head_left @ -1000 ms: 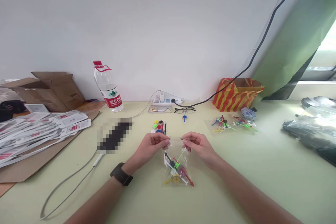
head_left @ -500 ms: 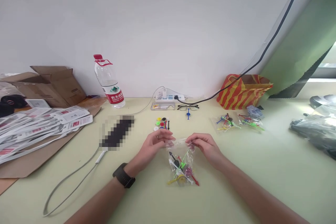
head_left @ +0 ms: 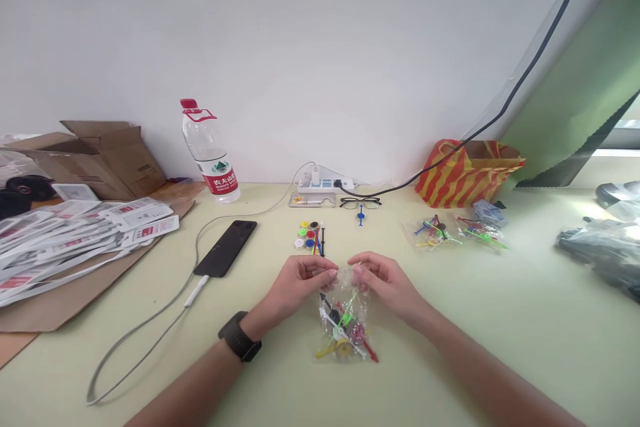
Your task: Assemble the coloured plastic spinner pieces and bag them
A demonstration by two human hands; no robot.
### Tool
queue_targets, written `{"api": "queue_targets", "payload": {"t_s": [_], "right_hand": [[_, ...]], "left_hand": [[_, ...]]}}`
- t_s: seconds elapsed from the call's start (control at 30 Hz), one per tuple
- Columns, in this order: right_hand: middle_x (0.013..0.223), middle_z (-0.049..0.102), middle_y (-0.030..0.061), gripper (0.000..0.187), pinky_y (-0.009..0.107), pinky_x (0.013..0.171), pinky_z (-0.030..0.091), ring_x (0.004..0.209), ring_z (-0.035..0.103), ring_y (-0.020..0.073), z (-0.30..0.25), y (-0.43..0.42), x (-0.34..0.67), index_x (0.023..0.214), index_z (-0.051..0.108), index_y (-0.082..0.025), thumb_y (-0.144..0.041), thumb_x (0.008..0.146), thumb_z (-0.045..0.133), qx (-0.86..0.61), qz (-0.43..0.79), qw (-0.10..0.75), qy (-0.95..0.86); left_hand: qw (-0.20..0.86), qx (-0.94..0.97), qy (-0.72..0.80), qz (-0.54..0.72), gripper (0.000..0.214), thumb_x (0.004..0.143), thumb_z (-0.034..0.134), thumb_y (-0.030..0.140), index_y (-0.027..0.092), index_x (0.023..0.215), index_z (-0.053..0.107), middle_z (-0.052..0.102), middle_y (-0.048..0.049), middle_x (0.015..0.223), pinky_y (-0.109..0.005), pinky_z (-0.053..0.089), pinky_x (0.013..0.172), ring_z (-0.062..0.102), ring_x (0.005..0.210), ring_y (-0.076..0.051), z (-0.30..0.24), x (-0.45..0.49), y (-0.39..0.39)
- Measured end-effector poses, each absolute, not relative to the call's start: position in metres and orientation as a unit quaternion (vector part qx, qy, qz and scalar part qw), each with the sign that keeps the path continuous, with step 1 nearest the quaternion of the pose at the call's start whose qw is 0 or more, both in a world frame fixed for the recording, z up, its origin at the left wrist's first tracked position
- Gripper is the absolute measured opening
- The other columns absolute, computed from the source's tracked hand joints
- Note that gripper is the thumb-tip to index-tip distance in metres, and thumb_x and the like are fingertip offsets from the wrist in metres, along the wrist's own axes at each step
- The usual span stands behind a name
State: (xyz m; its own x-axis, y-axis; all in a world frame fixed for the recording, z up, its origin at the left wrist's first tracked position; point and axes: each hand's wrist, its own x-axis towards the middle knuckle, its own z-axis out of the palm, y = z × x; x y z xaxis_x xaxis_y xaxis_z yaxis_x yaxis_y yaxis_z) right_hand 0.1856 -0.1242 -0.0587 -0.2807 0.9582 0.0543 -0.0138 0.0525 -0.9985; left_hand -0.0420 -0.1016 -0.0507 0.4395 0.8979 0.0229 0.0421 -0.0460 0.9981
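Observation:
Between my hands a clear plastic bag [head_left: 345, 327] lies on the table, with several coloured plastic arrow spinners inside: black, green, white, yellow and red. My left hand [head_left: 303, 283], a dark watch on its wrist, pinches the bag's upper left corner. On the upper right corner, the fingers of my right hand [head_left: 387, 280] are closed in the same way. Just beyond my left hand are small coloured discs [head_left: 306, 233] and loose arrows [head_left: 322, 240]. A blue arrow spinner [head_left: 361, 215] lies farther back.
Two filled bags, one nearer [head_left: 433, 232] and one farther right [head_left: 483, 232], lie before a striped bag [head_left: 467, 173]. A phone [head_left: 227, 248] with a cable, a bottle [head_left: 215, 167], a power strip [head_left: 325, 184] and glasses [head_left: 360, 202] surround the workspace. White tags [head_left: 100, 227] pile at left.
Both hands have shifted along the bag's top edge and drawn slightly closer together. The bag's lower end sits a little nearer to me. The view has moved slightly.

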Motion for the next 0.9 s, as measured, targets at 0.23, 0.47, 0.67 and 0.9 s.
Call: {"api": "queue_targets", "payload": {"t_s": [0.23,0.47,0.67,0.9], "right_hand": [[0.069,0.063,0.0012,0.042,0.03,0.062,0.041,0.063,0.051,0.0151,-0.0647,-0.1211,0.1885,0.083,0.071,-0.017,-0.059,0.089,0.071,-0.43,0.529,0.431,-0.592],[0.071,0.06,-0.0003,0.037,0.03,0.065,0.042,0.066,0.051,0.0143,-0.0615,-0.1218,0.1883,0.09,0.072,-0.016,-0.052,0.084,0.079,-0.414,0.555,0.441,-0.571],[0.073,0.059,-0.001,0.035,0.028,0.065,0.041,0.068,0.051,0.0139,-0.0636,-0.1204,0.1905,0.091,0.07,-0.017,-0.051,0.085,0.079,-0.418,0.566,0.447,-0.552],[0.077,0.064,0.0008,0.026,0.028,0.066,0.04,0.071,0.051,0.014,-0.0677,-0.1193,0.1898,0.092,0.077,-0.019,-0.041,0.081,0.082,-0.423,0.593,0.468,-0.5]], "left_hand": [[0.569,0.636,0.385,0.352,0.032,0.087,0.079,0.042,0.012,0.098,0.08,0.076,-0.0075,0.077,-0.029,0.057,0.071,0.069,0.072,-0.017,-0.0512,-0.0464,-0.0985],[0.564,0.635,0.378,0.369,0.029,0.089,0.077,0.04,0.012,0.097,0.077,0.074,-0.0057,0.077,-0.027,0.056,0.071,0.068,0.072,-0.016,-0.051,-0.0464,-0.0983],[0.577,0.623,0.384,0.362,0.029,0.083,0.083,0.038,0.012,0.095,0.076,0.074,-0.0061,0.082,-0.026,0.056,0.073,0.069,0.076,-0.016,-0.0495,-0.0447,-0.0975],[0.588,0.603,0.37,0.393,0.024,0.081,0.085,0.032,0.013,0.093,0.077,0.075,-0.0046,0.077,-0.027,0.057,0.073,0.071,0.073,-0.016,-0.0517,-0.046,-0.0953]]}}
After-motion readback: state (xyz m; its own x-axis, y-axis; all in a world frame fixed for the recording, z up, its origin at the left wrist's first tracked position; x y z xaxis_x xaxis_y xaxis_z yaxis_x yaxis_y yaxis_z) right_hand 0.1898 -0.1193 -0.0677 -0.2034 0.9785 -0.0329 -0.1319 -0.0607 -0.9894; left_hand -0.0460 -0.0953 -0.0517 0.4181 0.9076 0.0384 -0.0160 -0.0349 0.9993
